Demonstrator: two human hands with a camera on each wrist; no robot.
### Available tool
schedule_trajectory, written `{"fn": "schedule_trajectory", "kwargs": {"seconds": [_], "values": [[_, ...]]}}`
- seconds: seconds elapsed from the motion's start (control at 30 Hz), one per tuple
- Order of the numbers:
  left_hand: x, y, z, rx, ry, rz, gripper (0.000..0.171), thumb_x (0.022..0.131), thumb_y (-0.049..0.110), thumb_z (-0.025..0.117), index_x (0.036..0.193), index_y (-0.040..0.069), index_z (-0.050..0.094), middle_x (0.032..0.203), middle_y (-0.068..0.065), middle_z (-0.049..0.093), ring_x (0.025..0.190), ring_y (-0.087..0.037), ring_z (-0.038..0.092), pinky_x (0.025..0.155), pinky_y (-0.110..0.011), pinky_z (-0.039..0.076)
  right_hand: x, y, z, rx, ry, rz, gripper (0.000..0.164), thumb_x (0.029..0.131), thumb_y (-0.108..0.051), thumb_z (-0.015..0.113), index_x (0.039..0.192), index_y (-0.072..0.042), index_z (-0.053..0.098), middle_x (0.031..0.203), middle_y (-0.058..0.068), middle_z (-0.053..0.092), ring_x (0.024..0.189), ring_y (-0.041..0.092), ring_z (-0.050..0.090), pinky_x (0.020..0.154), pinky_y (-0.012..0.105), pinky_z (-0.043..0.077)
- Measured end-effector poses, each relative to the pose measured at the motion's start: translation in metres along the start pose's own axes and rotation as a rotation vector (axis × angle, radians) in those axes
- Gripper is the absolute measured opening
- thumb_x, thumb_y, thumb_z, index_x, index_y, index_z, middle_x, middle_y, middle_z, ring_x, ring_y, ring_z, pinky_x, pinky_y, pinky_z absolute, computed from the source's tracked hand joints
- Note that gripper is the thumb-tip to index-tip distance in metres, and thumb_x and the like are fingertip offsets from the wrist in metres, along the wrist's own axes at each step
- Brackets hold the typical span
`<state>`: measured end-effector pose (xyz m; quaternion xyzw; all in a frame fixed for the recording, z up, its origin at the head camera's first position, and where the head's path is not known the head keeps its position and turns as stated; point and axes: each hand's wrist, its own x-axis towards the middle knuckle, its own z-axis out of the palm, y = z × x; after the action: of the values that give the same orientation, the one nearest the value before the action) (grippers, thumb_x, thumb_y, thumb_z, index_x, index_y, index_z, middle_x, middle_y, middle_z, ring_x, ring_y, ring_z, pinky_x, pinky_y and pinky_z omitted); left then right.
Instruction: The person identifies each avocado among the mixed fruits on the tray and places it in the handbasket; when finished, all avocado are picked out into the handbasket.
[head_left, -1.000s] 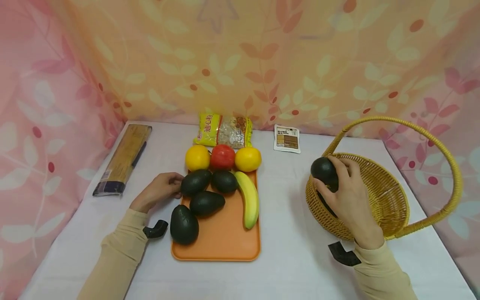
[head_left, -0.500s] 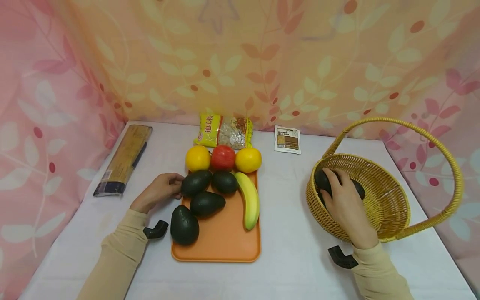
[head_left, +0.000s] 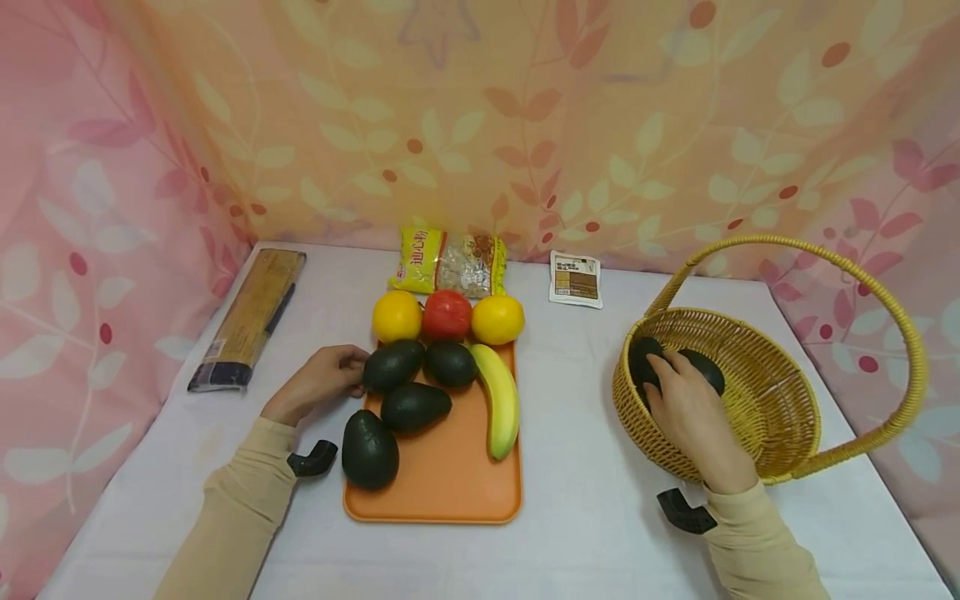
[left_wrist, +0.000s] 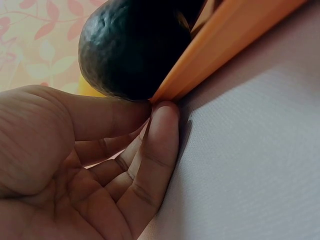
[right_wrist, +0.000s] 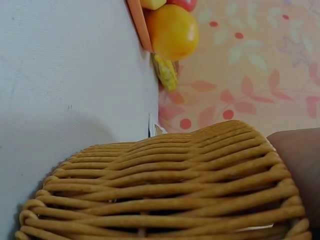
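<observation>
My left hand (head_left: 318, 379) pinches the left rim of the orange tray (head_left: 450, 500) between thumb and fingertips. Right beside those fingers, on the tray, lies a dark avocado (left_wrist: 130, 47). Several more avocados (head_left: 371, 450) and a banana (head_left: 501, 404) rest on the tray. Down inside the wicker basket (head_left: 757, 392), my right hand (head_left: 686, 408) holds a dark avocado (head_left: 643, 360) against the left wall, fingers and thumb bent at it. A second avocado (head_left: 703, 369) sits in the basket, partly hidden by that hand. The right wrist view shows mostly basket weave, which hides the fingers.
Two yellow round fruits (head_left: 397, 317) and a red apple (head_left: 447, 315) line the tray's far end. Behind them lies a yellow food packet (head_left: 450, 262); a small white packet (head_left: 575, 279) is farther right. At left is a long flat package (head_left: 251, 317). The basket handle (head_left: 888, 304) arches high.
My right hand has lowered the avocado from the basket's left rim down into the basket, past the wall. The left hand stays at the tray's edge.
</observation>
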<state>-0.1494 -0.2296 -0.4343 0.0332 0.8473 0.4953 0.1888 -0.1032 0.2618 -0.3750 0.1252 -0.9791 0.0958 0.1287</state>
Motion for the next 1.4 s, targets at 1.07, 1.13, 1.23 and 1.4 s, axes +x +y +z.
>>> {"fn": "schedule_trajectory", "kwargs": {"seconds": [1.07, 1.13, 1.23, 1.4], "values": [[-0.002, -0.002, -0.003, 0.027, -0.001, 0.01, 0.034, 0.097, 0.013, 0.053, 0.124, -0.009, 0.056, 0.096, -0.014, 0.067, 0.077, -0.014, 0.062, 0.072, -0.023, 0.053, 0.001, -0.242, 0.054, -0.042, 0.077, -0.629, 0.055, 0.091, -0.051, 0.059, 0.138, -0.023, 0.05, 0.129, 0.01, 0.056, 0.107, 0.023, 0.06, 0.091, 0.035, 0.053], [-0.002, -0.003, -0.002, 0.027, 0.003, 0.012, 0.035, 0.097, 0.013, 0.053, 0.123, -0.009, 0.056, 0.095, -0.013, 0.067, 0.076, -0.014, 0.062, 0.072, -0.023, 0.052, -0.001, -0.253, 0.057, -0.075, 0.036, -0.655, 0.058, 0.093, -0.056, 0.054, 0.143, -0.027, 0.045, 0.133, 0.011, 0.053, 0.108, 0.024, 0.06, 0.091, 0.035, 0.053], [-0.002, -0.003, -0.001, 0.01, -0.001, 0.019, 0.035, 0.097, 0.013, 0.054, 0.123, -0.011, 0.056, 0.095, -0.014, 0.067, 0.074, -0.013, 0.061, 0.071, -0.023, 0.053, -0.003, -0.265, 0.063, -0.116, -0.004, -0.675, 0.059, 0.093, -0.06, 0.05, 0.145, -0.032, 0.042, 0.136, 0.012, 0.051, 0.109, 0.025, 0.058, 0.088, 0.036, 0.053], [0.001, 0.0, 0.0, -0.013, -0.006, 0.017, 0.034, 0.097, 0.011, 0.055, 0.123, -0.012, 0.055, 0.099, -0.017, 0.066, 0.075, -0.013, 0.061, 0.069, -0.023, 0.054, -0.006, -0.275, 0.069, -0.173, 0.019, -0.691, 0.057, 0.09, -0.062, 0.053, 0.139, -0.033, 0.049, 0.129, 0.007, 0.055, 0.108, 0.022, 0.053, 0.085, 0.03, 0.047]]}}
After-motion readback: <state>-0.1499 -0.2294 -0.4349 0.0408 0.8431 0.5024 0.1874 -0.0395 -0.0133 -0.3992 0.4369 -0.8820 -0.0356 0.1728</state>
